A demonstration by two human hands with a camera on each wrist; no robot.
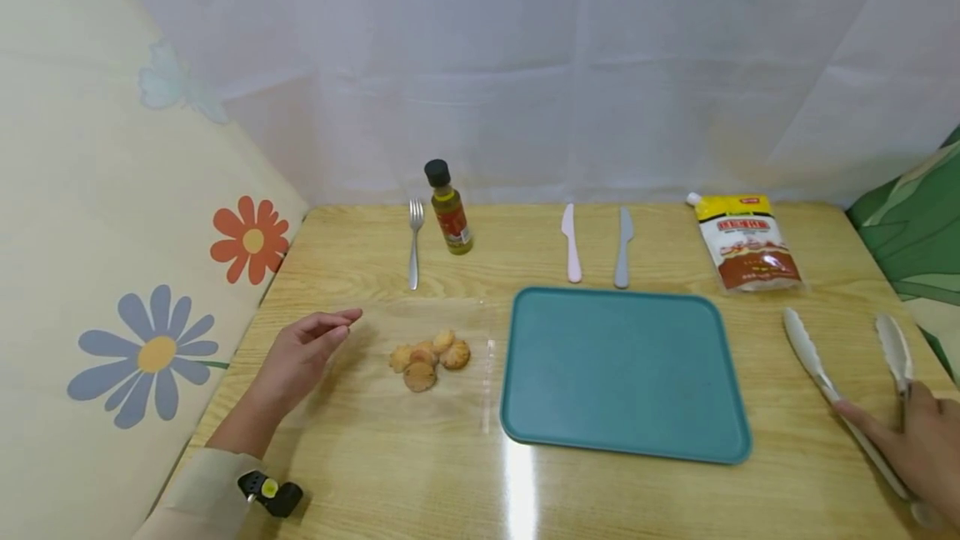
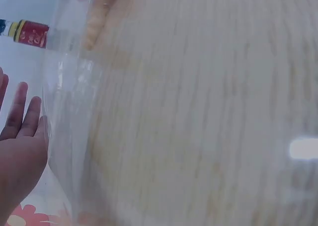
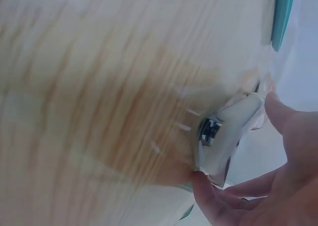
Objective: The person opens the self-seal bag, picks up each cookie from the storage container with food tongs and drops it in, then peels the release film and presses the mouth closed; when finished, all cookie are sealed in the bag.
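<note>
My right hand grips metal tongs at the table's right side, thumb on one arm and fingers at the other; the tongs' arms stand spread apart. In the right wrist view, the thumb and fingers of that hand lie at the shiny tongs' end. At the left, my left hand holds nothing, its fingers extended toward the right. Several golden-brown cookies lie in a small pile to its right, on a clear sheet-like tray. The left hand shows relaxed fingers in the left wrist view.
A teal tray lies right of the cookies. Behind are a fork, a dark-capped bottle, a pink knife, a grey-blue knife and a spouted pouch. A white cloth hangs at the back.
</note>
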